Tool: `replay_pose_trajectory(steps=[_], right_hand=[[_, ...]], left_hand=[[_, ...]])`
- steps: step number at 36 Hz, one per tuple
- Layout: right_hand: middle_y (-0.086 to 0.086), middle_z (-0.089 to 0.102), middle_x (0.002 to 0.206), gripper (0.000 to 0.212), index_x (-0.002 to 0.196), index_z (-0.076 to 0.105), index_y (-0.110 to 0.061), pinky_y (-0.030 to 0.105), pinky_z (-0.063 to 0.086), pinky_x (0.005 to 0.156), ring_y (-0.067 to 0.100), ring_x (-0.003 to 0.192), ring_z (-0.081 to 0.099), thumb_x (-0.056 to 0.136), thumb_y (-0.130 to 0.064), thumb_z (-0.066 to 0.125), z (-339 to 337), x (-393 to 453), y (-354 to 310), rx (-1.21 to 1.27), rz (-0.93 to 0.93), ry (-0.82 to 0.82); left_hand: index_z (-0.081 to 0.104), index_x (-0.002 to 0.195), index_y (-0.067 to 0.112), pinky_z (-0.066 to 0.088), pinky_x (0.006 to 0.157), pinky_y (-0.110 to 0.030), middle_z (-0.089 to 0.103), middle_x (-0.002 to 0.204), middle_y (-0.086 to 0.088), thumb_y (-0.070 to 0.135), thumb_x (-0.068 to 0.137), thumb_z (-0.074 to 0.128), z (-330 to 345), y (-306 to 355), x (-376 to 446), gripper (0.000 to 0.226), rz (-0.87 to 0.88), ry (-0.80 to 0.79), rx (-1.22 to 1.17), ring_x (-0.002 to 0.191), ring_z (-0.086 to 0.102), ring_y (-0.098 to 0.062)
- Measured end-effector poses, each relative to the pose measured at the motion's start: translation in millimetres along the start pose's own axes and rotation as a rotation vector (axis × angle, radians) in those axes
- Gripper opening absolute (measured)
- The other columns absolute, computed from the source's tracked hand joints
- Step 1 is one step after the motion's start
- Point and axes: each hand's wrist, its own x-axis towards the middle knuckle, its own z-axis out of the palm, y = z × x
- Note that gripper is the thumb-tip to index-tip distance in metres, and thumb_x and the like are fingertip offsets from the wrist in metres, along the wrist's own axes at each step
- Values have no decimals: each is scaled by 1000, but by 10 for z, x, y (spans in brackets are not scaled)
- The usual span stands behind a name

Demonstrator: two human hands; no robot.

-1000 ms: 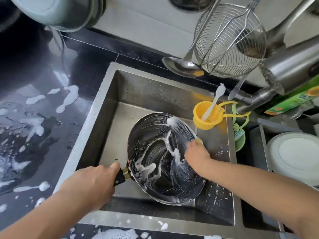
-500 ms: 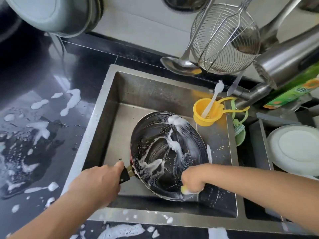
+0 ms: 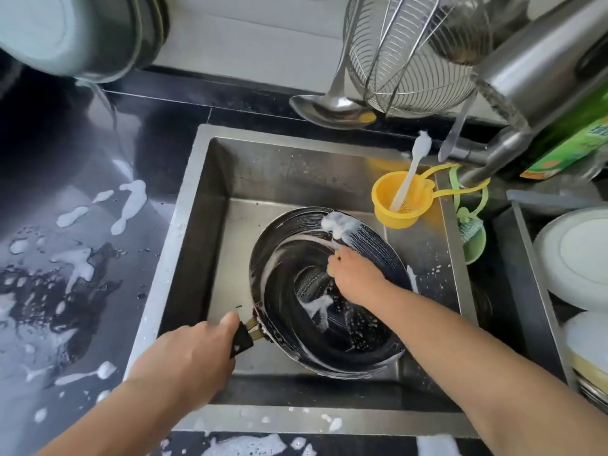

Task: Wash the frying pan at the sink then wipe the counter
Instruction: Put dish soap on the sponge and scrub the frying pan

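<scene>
my left hand (image 3: pixel 187 353) grips the black handle (image 3: pixel 241 339) of the frying pan (image 3: pixel 325 291), fingers curled round it, thumb lying along the top. the pan sits tilted inside the steel sink (image 3: pixel 210 225), toward its right half, its dark interior streaked with white suds (image 3: pixel 335 223). my right hand (image 3: pixel 353 274) is down in the pan's upper bowl, fingers curled round a yellowish scrubber (image 3: pixel 336 258) that barely shows past the knuckles. a yellow strainer cup (image 3: pixel 399 202) hangs at the sink's back right corner with a white brush (image 3: pixel 411 169) standing in it; a green holder (image 3: pixel 470 241) hangs just beside it on the divider. the sink floor left of the pan is bare steel. foam patches lie on the black counter (image 3: pixel 65 192) to the left and along the sink's front rim. a ladle (image 3: pixel 329 108) and a wire skimmer (image 3: pixel 411 57) hang above the back edge. white plates (image 3: pixel 579 255) are stacked in the right basin.
</scene>
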Motion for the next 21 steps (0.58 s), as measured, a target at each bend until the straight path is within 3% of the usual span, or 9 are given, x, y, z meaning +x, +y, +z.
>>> replay_pose_trajectory(steps=[3, 5, 8, 11, 14, 17, 21], right_hand=[[22, 54, 129, 40, 134, 49, -6, 44, 51, 88, 40, 112, 59, 96, -15, 47, 152, -332, -12, 84, 24, -280], [18, 61, 123, 29, 123, 58, -11, 38, 50, 81, 39, 106, 61, 96, -18, 51, 197, -479, -210, 159, -66, -391], [12, 62, 108, 13, 102, 60, -14, 38, 49, 77, 38, 100, 61, 90, -12, 57, 145, -524, -561, 332, -168, -316], [9, 56, 108, 19, 109, 59, -16, 49, 52, 89, 36, 103, 61, 91, -11, 55, 12, -245, -669, 495, -123, -105], [7, 49, 104, 13, 106, 53, -23, 43, 48, 77, 38, 96, 62, 93, -22, 57, -34, 86, -464, 509, -39, 32], [10, 51, 109, 27, 115, 52, -19, 38, 40, 72, 36, 99, 62, 91, -11, 62, 86, 146, -79, 384, 65, 33], [15, 63, 111, 29, 116, 56, -12, 39, 49, 84, 37, 104, 64, 89, -1, 52, 215, -217, 124, 251, 83, -83]], left_hand=[[29, 101, 31, 51, 65, -40, 63, 88, 1, 34, 96, 43, -4, -3, 1, 15, 12, -14, -9, 70, 54, -27], [28, 100, 30, 48, 63, -39, 64, 91, 0, 33, 97, 44, -14, 3, -2, 17, 18, -34, -11, 70, 54, -27], [25, 100, 30, 45, 63, -38, 62, 90, 0, 32, 98, 44, -53, 16, -13, 19, 28, -35, -14, 71, 53, -27], [20, 97, 32, 47, 64, -39, 62, 89, 1, 32, 98, 44, -66, 20, -11, 24, 29, -42, -18, 72, 56, -27], [23, 98, 32, 50, 66, -40, 62, 89, 1, 35, 97, 44, -47, -2, 1, 21, 19, -44, 1, 76, 60, -29], [28, 101, 31, 49, 65, -38, 55, 84, 3, 37, 98, 43, -28, 24, 2, 17, 15, -34, -15, 71, 54, -27], [27, 100, 30, 46, 63, -39, 52, 82, 2, 34, 98, 42, -54, 8, -6, 16, 17, -40, -12, 74, 58, -29]])
